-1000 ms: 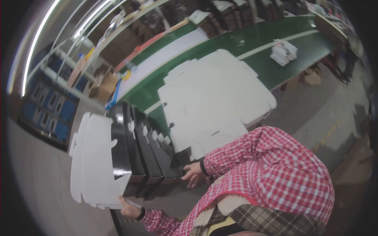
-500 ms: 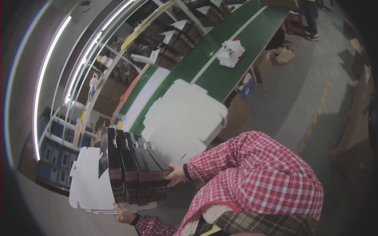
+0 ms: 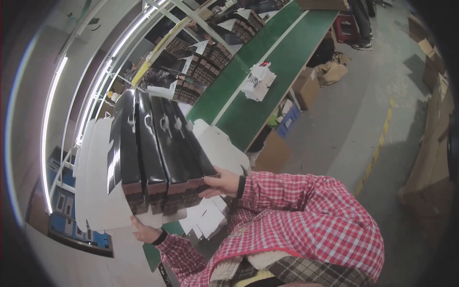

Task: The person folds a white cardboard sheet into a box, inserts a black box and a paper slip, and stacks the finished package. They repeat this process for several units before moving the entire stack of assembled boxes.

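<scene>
green tabletop [image 3: 297, 53] | blue crate [image 3: 288, 121] near brown carton [image 3: 306, 91] | red stool [image 3: 345, 21] near a person's shoe [image 3: 363, 47] | yellow floor line [image 3: 381, 140]

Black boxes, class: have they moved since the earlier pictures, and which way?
Yes. Against the flat white cardboard on the green table, the black boxes have moved up and right in view, hiding more of it.

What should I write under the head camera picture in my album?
Left hand on white cardboard, right hand against a row of black boxes, a long green table beyond.
</scene>
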Available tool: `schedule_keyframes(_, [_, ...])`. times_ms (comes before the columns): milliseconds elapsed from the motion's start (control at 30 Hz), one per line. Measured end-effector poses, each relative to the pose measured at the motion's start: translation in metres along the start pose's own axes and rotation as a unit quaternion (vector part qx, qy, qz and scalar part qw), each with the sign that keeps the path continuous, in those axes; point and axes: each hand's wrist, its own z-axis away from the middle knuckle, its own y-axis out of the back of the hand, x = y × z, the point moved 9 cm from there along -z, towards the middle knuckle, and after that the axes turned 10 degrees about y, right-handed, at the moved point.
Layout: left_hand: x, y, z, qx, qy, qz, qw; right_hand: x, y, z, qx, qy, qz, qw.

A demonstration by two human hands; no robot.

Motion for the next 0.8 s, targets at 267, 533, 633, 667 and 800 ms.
schedule_keyframes(267, [-0.071, -0.159, 0.072, -0.212, 0.029, 0.051, 0.976, -0.064, 0.102, -0.001, 0.111, 0.057, -0.013, 0.992])
schedule_keyframes(533, [-0.171, -0.240, 0.150, -0.374, -0.057, -0.074, 0.923, -0.093, 0.197, 0.080, 0.282, 0.091, 0.030, 0.955])
schedule_keyframes(633, [-0.172, -0.230, 0.149, -0.351, -0.150, -0.120, 0.916, -0.086, 0.197, 0.089, 0.285, 0.088, 0.060, 0.953])
schedule_keyframes(667, [-0.164, -0.221, 0.151, -0.328, -0.149, -0.108, 0.927, -0.084, 0.197, 0.090, 0.278, 0.087, 0.077, 0.953])
schedule_keyframes(800, [-0.129, -0.175, 0.172, -0.352, 0.126, -0.006, 0.927, -0.078, 0.157, 0.108, 0.242, 0.079, 0.098, 0.962])
